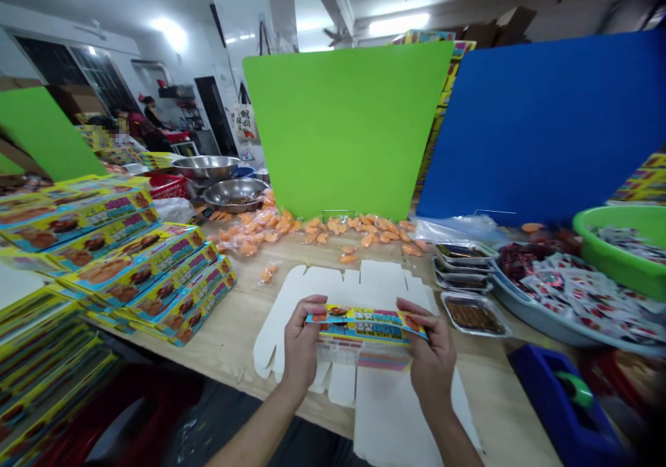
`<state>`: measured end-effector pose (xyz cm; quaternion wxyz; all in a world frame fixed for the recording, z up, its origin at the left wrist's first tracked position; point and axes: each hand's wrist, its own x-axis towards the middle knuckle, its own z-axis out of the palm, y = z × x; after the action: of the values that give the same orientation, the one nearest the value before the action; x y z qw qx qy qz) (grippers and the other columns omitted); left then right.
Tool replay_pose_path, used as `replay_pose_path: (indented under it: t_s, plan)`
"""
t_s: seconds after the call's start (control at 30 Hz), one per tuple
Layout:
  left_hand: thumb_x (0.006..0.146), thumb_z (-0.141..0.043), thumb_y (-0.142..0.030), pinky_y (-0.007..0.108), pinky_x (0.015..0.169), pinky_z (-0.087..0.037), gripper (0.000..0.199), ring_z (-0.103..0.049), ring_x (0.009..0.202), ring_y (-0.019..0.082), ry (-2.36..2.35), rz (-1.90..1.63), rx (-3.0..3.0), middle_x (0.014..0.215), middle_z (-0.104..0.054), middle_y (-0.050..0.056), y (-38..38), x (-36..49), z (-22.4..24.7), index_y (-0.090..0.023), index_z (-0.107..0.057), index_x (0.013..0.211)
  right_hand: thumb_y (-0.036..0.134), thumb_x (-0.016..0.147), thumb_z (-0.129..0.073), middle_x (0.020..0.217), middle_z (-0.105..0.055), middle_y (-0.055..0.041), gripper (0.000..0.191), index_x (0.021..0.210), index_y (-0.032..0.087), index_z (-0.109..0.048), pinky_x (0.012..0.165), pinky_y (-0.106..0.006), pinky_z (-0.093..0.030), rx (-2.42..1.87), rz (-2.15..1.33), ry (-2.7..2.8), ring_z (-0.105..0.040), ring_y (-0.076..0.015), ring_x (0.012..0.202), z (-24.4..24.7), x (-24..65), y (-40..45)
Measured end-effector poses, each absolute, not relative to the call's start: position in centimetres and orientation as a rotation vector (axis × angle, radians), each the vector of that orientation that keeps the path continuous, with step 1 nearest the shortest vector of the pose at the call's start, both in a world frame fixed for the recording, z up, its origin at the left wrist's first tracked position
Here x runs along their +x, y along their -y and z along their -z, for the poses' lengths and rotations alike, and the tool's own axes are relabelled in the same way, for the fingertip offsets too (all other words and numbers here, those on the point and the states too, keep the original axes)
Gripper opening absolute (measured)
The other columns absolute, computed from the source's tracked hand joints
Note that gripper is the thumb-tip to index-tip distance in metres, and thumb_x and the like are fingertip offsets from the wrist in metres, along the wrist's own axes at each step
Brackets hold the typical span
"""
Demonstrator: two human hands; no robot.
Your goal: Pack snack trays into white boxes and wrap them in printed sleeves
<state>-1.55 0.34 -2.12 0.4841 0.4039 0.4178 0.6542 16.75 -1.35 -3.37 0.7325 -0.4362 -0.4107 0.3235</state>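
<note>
My left hand [304, 335] and my right hand [431, 349] pinch the two ends of a yellow printed carton [367, 325], holding it up over the wooden table [234, 335]. The carton is narrow and long, with a colourful underside or inner panel showing below its top edge. Beneath my hands lies a flat white die-cut cardboard blank [338, 286], partly hidden by them. Both hands are apart from the blank, as far as this view shows.
Stacks of yellow printed boxes [140, 276] stand at the left. Loose orange sachets [312, 231] lie beyond the blank. To the right are foil trays [471, 313], a grey tub of sachets [567, 297], a green basin [624, 245] and a blue tape dispenser [565, 397].
</note>
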Motion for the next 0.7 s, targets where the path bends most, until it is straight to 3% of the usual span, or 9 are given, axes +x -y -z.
replay_pose_path:
  t_s: [0.1, 0.2, 0.3, 0.4, 0.57, 0.7]
  plan:
    - [0.068, -0.052, -0.009, 0.026, 0.073, -0.047, 0.009, -0.056, 0.087, 0.015, -0.979, -1.605, 1.010, 0.104, -0.054, 0.001, -0.4, -1.9, 2.6, -0.017, -0.054, 0.071, 0.019, 0.078, -0.054, 0.113, -0.059, -0.0059, 0.013, 0.090, 0.023, -0.058, 0.085, -0.038, -0.043, -0.949, -0.705, 1.097, -0.052, -0.0236, 0.107, 3.2, 17.7, 1.6]
    - [0.073, -0.056, -0.013, 0.027, 0.080, -0.046, 0.009, -0.052, 0.100, 0.017, -0.929, -1.541, 1.206, 0.109, -0.050, 0.003, -0.3, -3.0, 3.0, -0.018, -0.056, 0.080, 0.022, 0.085, -0.048, 0.126, -0.048, -0.0062, 0.023, 0.103, 0.027, -0.061, 0.093, -0.038, -0.040, -0.960, -0.694, 1.474, -0.043, -0.0235, 0.117, 2.6, 19.7, 1.9]
    - [0.077, -0.060, -0.020, 0.035, 0.088, -0.045, 0.018, -0.045, 0.115, 0.023, -0.819, -1.402, 1.533, 0.122, -0.043, 0.007, -0.6, -4.9, 3.5, -0.021, -0.056, 0.094, 0.028, 0.083, -0.055, 0.136, -0.036, -0.0054, 0.036, 0.119, 0.032, -0.053, 0.096, -0.036, -0.040, -0.974, -0.663, 1.813, -0.034, -0.0239, 0.124, 2.1, 21.9, 2.0]
    - [0.079, -0.061, -0.024, 0.043, 0.093, -0.042, 0.028, -0.041, 0.122, 0.027, -0.668, -1.323, 1.876, 0.134, -0.038, 0.011, -1.6, -6.4, 4.0, -0.023, -0.054, 0.106, 0.025, 0.083, -0.057, 0.140, -0.031, -0.0026, 0.041, 0.122, 0.036, -0.050, 0.099, -0.034, -0.039, -1.011, -0.612, 1.982, -0.033, -0.0216, 0.126, 2.1, 23.2, 2.0]
    - [0.078, -0.062, -0.024, 0.055, 0.098, -0.036, 0.040, -0.036, 0.127, 0.030, -0.598, -1.490, 2.315, 0.126, -0.052, 0.013, -3.1, -6.9, 4.2, -0.022, -0.052, 0.117, 0.020, 0.086, -0.051, 0.140, -0.034, -0.0022, 0.038, 0.121, 0.035, -0.050, 0.098, -0.033, -0.041, -0.976, -0.566, 1.994, -0.038, -0.0197, 0.123, 2.4, 23.2, 1.4]
    - [0.081, -0.057, -0.016, 0.047, 0.090, -0.047, 0.037, -0.047, 0.118, 0.026, -0.578, -1.550, 2.444, 0.118, -0.058, 0.013, -2.8, -6.1, 2.4, -0.020, -0.053, 0.118, 0.020, 0.087, -0.050, 0.138, -0.038, -0.0026, 0.037, 0.120, 0.034, -0.052, 0.097, -0.032, -0.042, -0.968, -0.527, 1.974, -0.040, -0.0195, 0.122, 1.4, 23.7, 1.4]
